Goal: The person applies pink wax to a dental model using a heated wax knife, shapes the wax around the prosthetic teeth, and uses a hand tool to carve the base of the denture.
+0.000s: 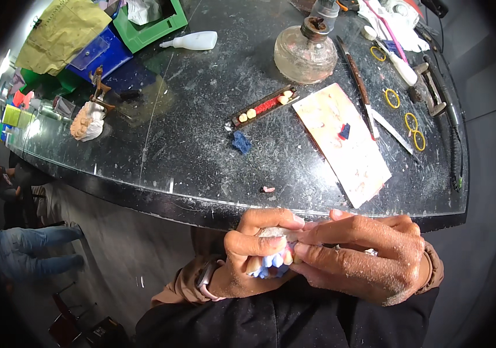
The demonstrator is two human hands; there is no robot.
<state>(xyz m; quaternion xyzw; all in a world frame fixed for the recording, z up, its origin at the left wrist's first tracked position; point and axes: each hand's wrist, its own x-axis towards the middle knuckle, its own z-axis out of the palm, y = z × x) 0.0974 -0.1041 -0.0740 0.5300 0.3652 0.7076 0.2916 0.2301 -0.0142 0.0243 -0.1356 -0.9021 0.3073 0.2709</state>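
Observation:
Just below the table's front edge, a dental model [276, 258] with blue and ivory-coloured teeth is held between my two hands. My left hand [249, 243] is closed around its left side, thumb and fingers pressing on the whitish base. The fingertips of my right hand [364, 255] press together at the model's right side, by an ivory tooth and some pink material. Whitish dust covers both hands. My fingers hide much of the model, and I cannot tell whether the right fingertips also hold something small.
A stained pad [341, 145] bears a small dark blue piece. Beside it lie a wooden-handled knife [358, 78], a strip of teeth on red wax [265, 106], blue wax [241, 142] and yellow rings [392, 98]. Farther off are a glass burner [306, 55], a white dropper bottle [193, 40] and a plaster model [88, 122].

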